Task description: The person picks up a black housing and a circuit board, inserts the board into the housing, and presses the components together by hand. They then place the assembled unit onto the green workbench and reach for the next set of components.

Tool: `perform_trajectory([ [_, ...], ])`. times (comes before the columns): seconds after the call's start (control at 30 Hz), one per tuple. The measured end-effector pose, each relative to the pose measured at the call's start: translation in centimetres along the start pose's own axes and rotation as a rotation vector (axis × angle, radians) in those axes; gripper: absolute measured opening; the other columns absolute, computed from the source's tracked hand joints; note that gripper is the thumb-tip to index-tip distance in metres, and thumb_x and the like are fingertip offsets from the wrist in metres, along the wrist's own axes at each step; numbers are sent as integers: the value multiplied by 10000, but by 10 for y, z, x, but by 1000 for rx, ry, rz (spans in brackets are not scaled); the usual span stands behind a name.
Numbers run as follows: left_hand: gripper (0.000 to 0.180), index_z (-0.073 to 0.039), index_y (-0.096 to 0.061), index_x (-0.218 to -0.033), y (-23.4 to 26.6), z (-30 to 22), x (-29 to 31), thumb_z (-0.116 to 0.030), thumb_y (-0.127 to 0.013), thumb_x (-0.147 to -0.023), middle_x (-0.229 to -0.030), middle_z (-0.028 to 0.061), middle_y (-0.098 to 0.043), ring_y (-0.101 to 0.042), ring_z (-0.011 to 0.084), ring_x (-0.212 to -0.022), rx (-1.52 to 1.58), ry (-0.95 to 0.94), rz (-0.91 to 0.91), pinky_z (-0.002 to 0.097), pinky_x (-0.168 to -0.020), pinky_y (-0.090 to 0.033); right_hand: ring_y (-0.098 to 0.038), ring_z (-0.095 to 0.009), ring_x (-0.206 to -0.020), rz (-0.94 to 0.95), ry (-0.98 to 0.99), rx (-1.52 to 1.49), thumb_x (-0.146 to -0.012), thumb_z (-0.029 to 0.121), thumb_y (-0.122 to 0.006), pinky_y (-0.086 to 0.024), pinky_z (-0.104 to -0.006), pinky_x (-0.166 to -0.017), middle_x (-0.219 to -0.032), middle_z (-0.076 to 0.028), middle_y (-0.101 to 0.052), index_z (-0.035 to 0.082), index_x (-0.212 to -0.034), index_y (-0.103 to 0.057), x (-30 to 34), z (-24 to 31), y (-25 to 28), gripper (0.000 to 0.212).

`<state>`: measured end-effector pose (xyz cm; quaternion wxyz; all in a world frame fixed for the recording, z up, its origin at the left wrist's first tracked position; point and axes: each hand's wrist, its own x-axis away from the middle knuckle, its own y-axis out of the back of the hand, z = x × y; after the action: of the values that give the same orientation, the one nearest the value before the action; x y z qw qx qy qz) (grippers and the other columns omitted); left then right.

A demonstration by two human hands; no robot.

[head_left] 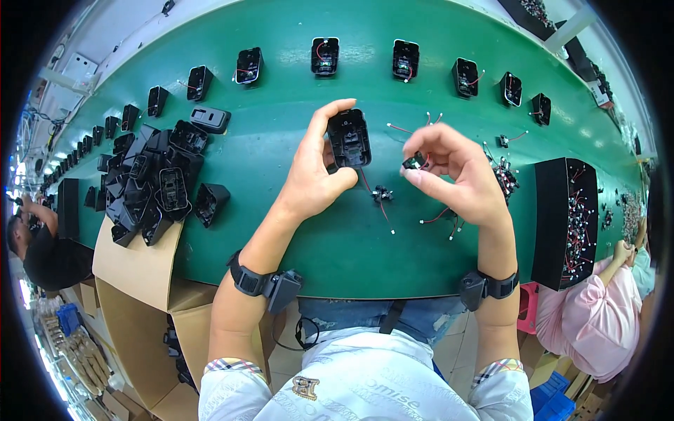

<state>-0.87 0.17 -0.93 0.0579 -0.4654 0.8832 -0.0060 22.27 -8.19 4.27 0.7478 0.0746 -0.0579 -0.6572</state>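
Above the green table (351, 238), we hold a black plastic housing (349, 138) in the left hand (312, 175), grip closed on it between thumb and fingers, open side toward us. Our right hand (460, 175) pinches a small black wired component (414, 162) at the fingertips, just beside the housing. The pinch is shallow, so we judge the component may slip or twist. Its red lead (366, 179) hangs below and may snag on another wired component (382, 194) lying on the table. Loose wired parts (504, 175) near the right hand could be swept off. Finished housings (324, 56) stand well apart, a pile of empty housings (158, 182) to the left.
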Motion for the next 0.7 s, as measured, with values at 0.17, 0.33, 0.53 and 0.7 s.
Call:
perform_trajectory([
  [0.17, 876, -74, -365, -1531, -5, -4, 2, 45, -609, -698, -1400, 106, -512, -590, 174, -1180, 185, -25, 81, 328, -973, -529, -658, -108, -1001, -105, 104, -66, -857, -30, -763, -542, -248, -837, -1109, -93, -694, 12, -1083, -625, -3, -5, -13, 267],
  [0.33, 879, -79, -354, -1537, -3, -10, 1, 49, -613, -707, -1422, 103, -490, -570, 187, -1221, 274, 15, 103, 348, -1005, -519, -665, -123, -1014, -132, 123, -179, -875, -36, -763, -552, -264, -890, -1131, -100, -684, -16, -1154, -652, -4, -11, -23, 300],
  [0.53, 922, -62, -323, -1561, -8, -12, 4, 26, -617, -692, -1468, 138, -488, -499, 225, -1344, 120, -20, 65, 385, -1139, -427, -671, -129, -1002, -205, 142, -232, -915, -16, -740, -566, -282, -916, -1126, -75, -671, -40, -1155, -665, -6, -12, -27, 252],
  [0.7, 942, -52, -304, -1572, -10, -14, 5, 18, -615, -686, -1469, 145, -483, -501, 235, -1353, 157, -19, 92, 390, -1147, -423, -681, -134, -973, -261, 198, -6, -937, -6, -716, -571, -278, -905, -1110, -83, -683, -44, -1154, -673, -6, -15, -31, 224],
])
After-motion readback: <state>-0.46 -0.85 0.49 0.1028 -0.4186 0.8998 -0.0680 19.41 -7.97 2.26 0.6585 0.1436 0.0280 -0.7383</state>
